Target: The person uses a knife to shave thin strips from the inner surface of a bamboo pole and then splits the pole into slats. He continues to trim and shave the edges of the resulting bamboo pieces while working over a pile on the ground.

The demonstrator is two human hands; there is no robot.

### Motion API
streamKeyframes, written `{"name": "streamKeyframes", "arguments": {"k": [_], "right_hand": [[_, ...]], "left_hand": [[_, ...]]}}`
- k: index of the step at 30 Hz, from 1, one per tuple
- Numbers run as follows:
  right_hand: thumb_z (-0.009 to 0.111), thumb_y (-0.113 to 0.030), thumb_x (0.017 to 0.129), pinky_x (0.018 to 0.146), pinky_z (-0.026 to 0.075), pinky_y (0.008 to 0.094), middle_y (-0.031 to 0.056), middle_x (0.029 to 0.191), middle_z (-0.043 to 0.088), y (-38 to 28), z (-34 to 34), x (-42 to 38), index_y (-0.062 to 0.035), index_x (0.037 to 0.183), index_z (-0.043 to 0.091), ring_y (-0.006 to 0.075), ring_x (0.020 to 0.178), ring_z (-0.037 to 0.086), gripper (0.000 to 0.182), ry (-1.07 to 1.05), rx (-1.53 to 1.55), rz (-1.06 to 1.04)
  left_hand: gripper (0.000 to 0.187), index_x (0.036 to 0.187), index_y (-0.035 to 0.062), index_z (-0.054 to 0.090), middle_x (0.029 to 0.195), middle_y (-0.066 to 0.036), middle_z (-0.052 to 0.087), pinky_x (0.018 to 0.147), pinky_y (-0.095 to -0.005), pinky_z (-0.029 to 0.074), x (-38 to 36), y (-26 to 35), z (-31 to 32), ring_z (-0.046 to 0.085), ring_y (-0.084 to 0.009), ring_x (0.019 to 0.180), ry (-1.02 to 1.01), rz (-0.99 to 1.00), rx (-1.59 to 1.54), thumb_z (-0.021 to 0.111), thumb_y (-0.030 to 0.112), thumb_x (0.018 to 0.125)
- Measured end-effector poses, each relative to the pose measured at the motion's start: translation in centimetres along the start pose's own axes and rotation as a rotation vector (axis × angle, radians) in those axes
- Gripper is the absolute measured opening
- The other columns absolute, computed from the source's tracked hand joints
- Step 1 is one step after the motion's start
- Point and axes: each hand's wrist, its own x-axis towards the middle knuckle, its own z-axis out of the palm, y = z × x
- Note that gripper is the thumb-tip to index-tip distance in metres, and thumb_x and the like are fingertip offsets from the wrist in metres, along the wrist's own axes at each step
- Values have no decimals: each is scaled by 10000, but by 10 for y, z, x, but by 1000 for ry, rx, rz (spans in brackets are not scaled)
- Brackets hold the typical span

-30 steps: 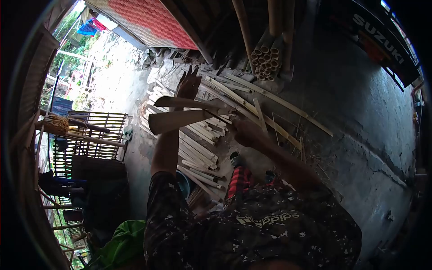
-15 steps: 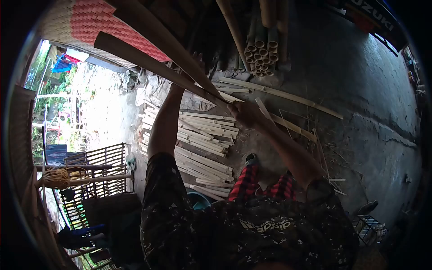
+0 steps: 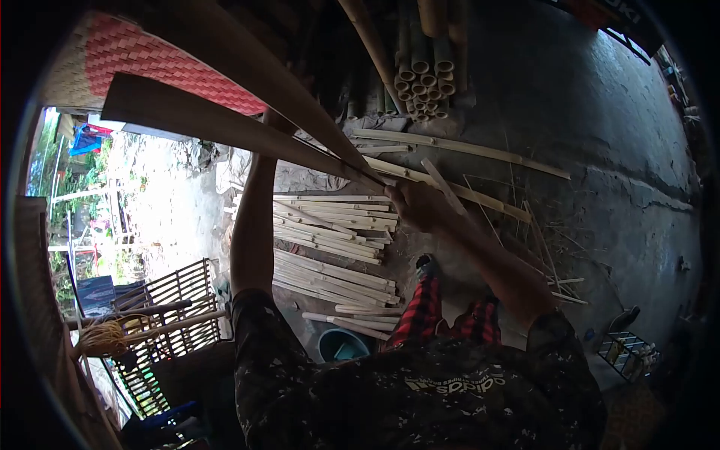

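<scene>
A long bamboo piece (image 3: pixel 225 124) is split into two lengths that spread apart toward the upper left and meet near my right hand (image 3: pixel 412 204). The fingers of my right hand are closed round its narrow joined end. My left hand (image 3: pixel 298 75) is in dark shade at the upper length, mostly hidden behind the bamboo; its fingers show faintly at the far edge, wrapped on it. The left forearm passes behind the lower length. Below them, rows of pale bamboo strips (image 3: pixel 330 232) lie on the ground.
Stacked bamboo tubes (image 3: pixel 426 79) stand at the top centre. Longer strips (image 3: pixel 480 154) lie on the concrete floor (image 3: pixel 615 180). A teal bucket (image 3: pixel 343 346) is near my legs, a slatted bamboo rack (image 3: pixel 176 300) at the left, and a red woven panel (image 3: pixel 165 64) at the upper left.
The view has shifted somewhat. The two bamboo lengths reach farther left and look larger and wider apart. Both hands remain at the bamboo, and more of the bucket shows.
</scene>
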Motion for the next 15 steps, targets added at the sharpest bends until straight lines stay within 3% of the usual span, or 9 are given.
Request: {"name": "streamKeyframes", "arguments": {"k": [5, 6, 9, 15], "right_hand": [[369, -375, 1062, 735, 511, 516, 195, 736, 674, -13, 1, 16, 0, 890, 665, 376, 710, 669, 508, -41, 56, 86], [385, -376, 1050, 744, 553, 527, 220, 794, 700, -17, -4, 22, 9, 965, 675, 392, 767, 704, 490, -133, 69, 67], [408, -385, 1041, 659, 515, 507, 172, 713, 677, 14, 39, 35, -18, 885, 667, 415, 677, 661, 475, 183, 104, -75], [371, -426, 1047, 661, 516, 525, 197, 738, 682, 4, 30, 36, -22, 944, 658, 422, 701, 668, 506, 50, 88, 22]], "left_hand": [[407, 1313, 53, 596, 1365, -135, 587, 1082, -461, 393, 0, 7, 16, 523, -275, 1287, 30, 0, 45, 545, 322, 1011], [412, 1314, 52, 595, 1360, -135, 591, 1078, -458, 396, -4, 5, 7, 528, -274, 1279, 15, -20, 60, 540, 328, 1014], [429, 1317, 46, 593, 1343, -135, 600, 1063, -452, 406, 27, -11, -25, 543, -269, 1256, 18, -41, 89, 525, 348, 1021], [464, 1323, 35, 587, 1309, -135, 619, 1034, -439, 425, 15, -12, 18, 573, -260, 1209, 35, -57, 106, 496, 387, 1035]]}}
